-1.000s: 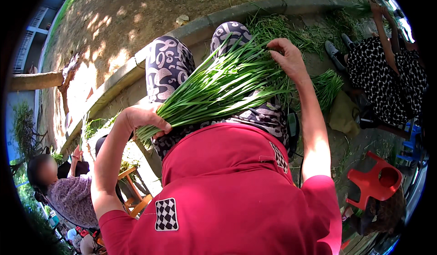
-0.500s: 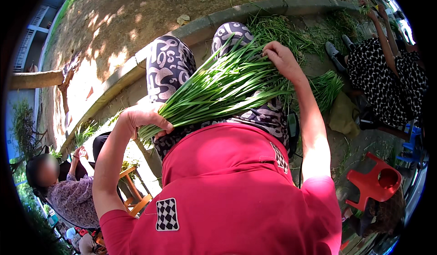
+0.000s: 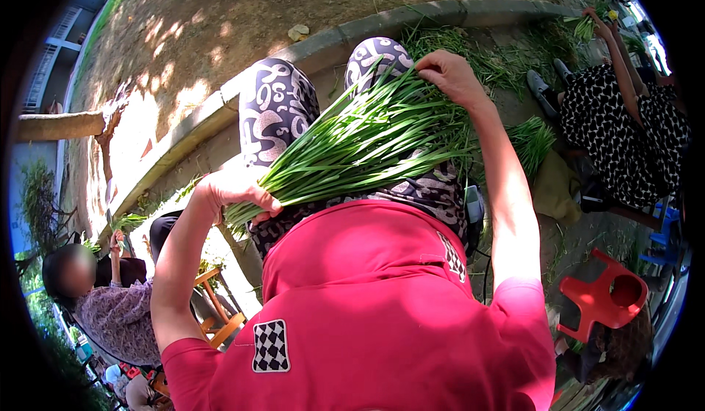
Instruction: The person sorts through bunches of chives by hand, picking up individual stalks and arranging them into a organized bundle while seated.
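Note:
A thick bunch of garlic chives (image 3: pixel 360 136) lies slantwise across my lap, its long flat green leaves fanned out to the upper right. My left hand (image 3: pixel 239 194) is wrapped round the narrow stem end, thumb on top. At the far side of the fan, my right hand (image 3: pixel 449 77) pinches at the leaf tips, thumb and forefinger together; how many leaves it has is too small to tell. The patterned trousers (image 3: pixel 275 110) on my knees show beneath the bunch.
Loose chives (image 3: pixel 477 55) are heaped by the stone curb (image 3: pixel 389 22), with another bunch (image 3: pixel 532 143) to my right. One person (image 3: pixel 117 315) sits at left, another in a spotted dress (image 3: pixel 606 117) at right. A red stool (image 3: pixel 606 293) stands behind right.
My right hand has moved slightly left and away from me along the leaf tips. My left hand keeps its hold. The person at left has raised a hand with some green leaves.

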### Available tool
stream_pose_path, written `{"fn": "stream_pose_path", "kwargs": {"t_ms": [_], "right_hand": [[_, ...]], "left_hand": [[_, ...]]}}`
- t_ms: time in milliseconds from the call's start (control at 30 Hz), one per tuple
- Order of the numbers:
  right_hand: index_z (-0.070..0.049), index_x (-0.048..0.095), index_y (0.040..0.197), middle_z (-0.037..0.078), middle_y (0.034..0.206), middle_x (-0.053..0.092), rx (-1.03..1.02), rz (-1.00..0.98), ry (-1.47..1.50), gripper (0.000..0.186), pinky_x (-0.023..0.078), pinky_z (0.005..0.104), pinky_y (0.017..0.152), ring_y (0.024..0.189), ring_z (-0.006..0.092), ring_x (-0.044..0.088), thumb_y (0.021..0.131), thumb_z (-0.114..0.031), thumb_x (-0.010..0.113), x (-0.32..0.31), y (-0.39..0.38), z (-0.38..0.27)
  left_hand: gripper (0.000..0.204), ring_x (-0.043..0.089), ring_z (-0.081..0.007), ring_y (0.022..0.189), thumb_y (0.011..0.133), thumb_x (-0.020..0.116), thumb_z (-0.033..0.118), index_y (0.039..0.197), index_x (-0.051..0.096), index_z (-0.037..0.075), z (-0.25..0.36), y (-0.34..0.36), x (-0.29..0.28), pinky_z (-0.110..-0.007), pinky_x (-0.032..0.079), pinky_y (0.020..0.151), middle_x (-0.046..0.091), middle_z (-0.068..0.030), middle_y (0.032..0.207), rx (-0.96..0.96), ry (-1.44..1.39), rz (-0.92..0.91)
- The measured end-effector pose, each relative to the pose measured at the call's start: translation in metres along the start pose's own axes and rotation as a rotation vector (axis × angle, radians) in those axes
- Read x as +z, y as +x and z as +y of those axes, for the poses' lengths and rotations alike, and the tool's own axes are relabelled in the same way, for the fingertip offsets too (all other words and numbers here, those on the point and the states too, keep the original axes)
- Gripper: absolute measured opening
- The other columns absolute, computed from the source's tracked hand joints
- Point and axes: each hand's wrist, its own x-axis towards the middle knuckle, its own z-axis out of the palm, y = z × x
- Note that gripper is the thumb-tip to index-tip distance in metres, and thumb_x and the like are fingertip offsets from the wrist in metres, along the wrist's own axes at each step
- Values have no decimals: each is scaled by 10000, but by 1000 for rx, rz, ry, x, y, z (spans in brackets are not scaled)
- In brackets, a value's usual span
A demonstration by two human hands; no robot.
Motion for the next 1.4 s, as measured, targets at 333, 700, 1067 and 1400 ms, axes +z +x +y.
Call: {"fn": "stream_pose_path", "kwargs": {"t_ms": [333,700,1067,1400], "right_hand": [[-40,613,917,120,886,601,-92,-53,-160,122,475,391,737,846,308,606,827,-117,641,3,6,-6],[-23,570,956,107,826,630,56,-9,87,141,484,349,698,763,241,617,854,-115,604,9,4,12],[-3,621,963,78,850,661,584,378,596,141,518,265,661,727,136,643,876,-114,618,-28,-29,69],[-15,656,942,17,815,653,376,196,567,148,479,244,687,748,93,599,873,-145,653,-42,-57,41]], "left_hand": [[341,555,-149,532,785,707,333,749,591,13,-9,2,-5,-282,455,495,577,-71,604,4,87,19],[358,569,-166,540,788,746,313,805,601,-13,-13,8,-8,-299,478,507,581,-79,670,33,-42,-58],[223,593,-163,566,801,723,157,884,611,-18,-8,6,-7,-295,503,519,613,-91,744,-66,-85,-49],[293,601,-191,583,789,733,214,893,609,-31,-21,12,-15,-319,513,520,610,-107,770,59,-102,-113]]}}
